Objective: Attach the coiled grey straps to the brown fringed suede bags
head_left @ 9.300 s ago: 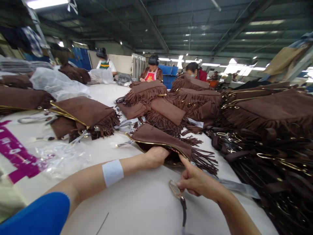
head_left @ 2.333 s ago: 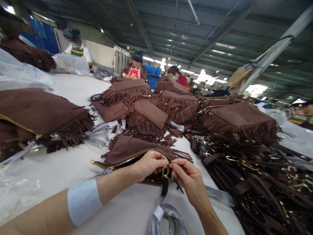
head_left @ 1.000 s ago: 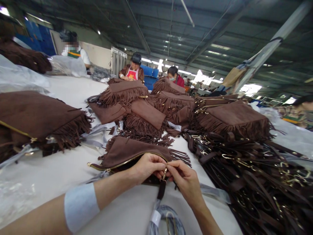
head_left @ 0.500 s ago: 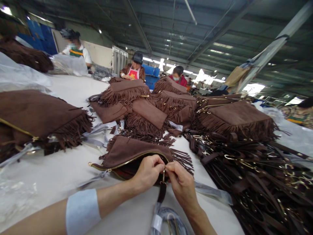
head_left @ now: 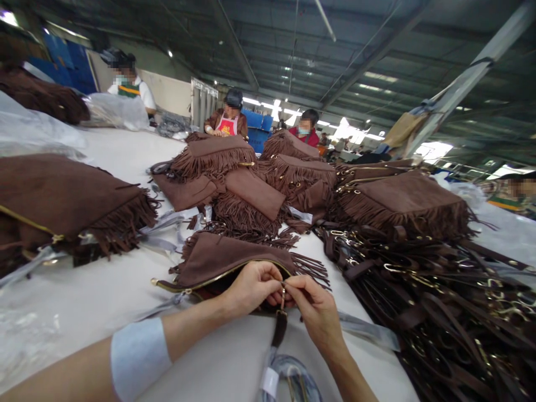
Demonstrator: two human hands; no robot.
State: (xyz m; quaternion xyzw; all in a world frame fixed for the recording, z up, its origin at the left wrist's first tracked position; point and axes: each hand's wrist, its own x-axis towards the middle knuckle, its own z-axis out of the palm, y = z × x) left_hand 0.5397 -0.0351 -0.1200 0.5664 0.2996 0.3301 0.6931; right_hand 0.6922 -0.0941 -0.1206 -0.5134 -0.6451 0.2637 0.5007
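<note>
Beside the unzipped bag [head_left: 234,254], left hand [head_left: 257,287] and right hand [head_left: 312,301] pinch nearly closed around a small fitting [head_left: 283,296], seemingly to steady it.

Your left hand [head_left: 255,287] has come out of the open fringed bag [head_left: 234,254], and your right hand [head_left: 316,307] no longer points at its rim. Both hands now pinch the top of the gold clasp [head_left: 283,296], which has moved up from the tabletop [head_left: 201,357] to the bag's opening. A coiled, wrapped strap [head_left: 293,374] has come into view below, and a person [head_left: 508,195] at the far right.
</note>
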